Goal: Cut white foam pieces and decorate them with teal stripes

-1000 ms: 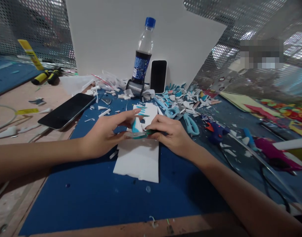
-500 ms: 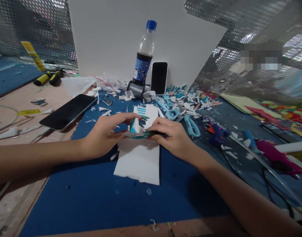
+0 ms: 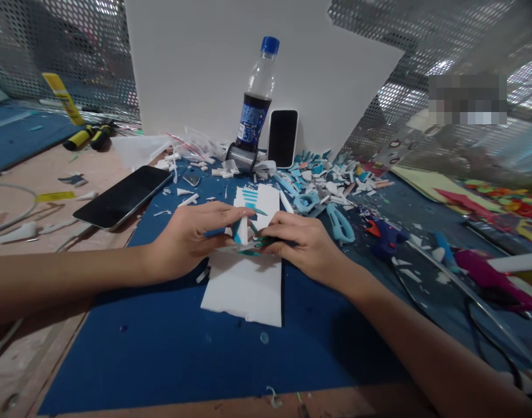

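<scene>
Both hands meet over a white foam board strip [image 3: 244, 290] that lies on the blue mat, with short blue bars near its far end. My left hand [image 3: 191, 232] pinches a small white and blue foam piece [image 3: 243, 231] between thumb and fingers. Pointed teal bits [image 3: 259, 212] stick out by the left fingertips. Closed fingers of my right hand [image 3: 298, 238] grip the right end of the same small piece, where thin dark green edges show. A thin flat greyish part runs along its near underside. My fingers hide much of the piece.
A tilted cola bottle [image 3: 254, 110] and an upright phone [image 3: 282, 139] stand at the back amid foam scraps [image 3: 331, 180]. Another phone [image 3: 123, 197] lies left. Right are light-blue scissors [image 3: 340, 223], a dark blue glue gun [image 3: 385, 235] and a magenta tool [image 3: 495, 278].
The foam piece has turned slightly in my fingers, and its white side now stands more upright. My left fingers reach a little further right. The whole view has shifted slightly.
</scene>
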The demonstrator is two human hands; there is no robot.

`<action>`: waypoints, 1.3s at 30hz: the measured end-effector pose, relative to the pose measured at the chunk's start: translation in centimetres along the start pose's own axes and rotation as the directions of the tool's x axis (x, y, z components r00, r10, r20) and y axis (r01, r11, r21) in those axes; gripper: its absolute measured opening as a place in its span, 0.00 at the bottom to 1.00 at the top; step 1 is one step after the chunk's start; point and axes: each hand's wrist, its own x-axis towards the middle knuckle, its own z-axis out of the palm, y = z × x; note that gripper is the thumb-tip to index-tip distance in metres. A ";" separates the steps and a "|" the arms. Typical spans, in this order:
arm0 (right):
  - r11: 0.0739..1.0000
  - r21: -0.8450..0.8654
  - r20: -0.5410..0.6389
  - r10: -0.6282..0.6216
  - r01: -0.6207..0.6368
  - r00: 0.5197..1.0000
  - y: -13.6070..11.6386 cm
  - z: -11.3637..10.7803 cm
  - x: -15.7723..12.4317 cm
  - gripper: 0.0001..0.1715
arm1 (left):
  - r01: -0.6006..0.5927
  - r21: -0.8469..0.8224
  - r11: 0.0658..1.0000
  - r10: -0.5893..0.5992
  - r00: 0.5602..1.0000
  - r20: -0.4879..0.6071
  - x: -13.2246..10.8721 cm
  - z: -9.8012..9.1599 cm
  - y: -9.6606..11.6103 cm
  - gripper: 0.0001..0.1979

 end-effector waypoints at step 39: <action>0.909 0.376 0.114 0.147 -0.180 0.983 0.5 -0.1 0.1 0.22 | -0.174 0.107 0.979 0.171 0.985 0.034 0.0 -0.4 0.6 0.22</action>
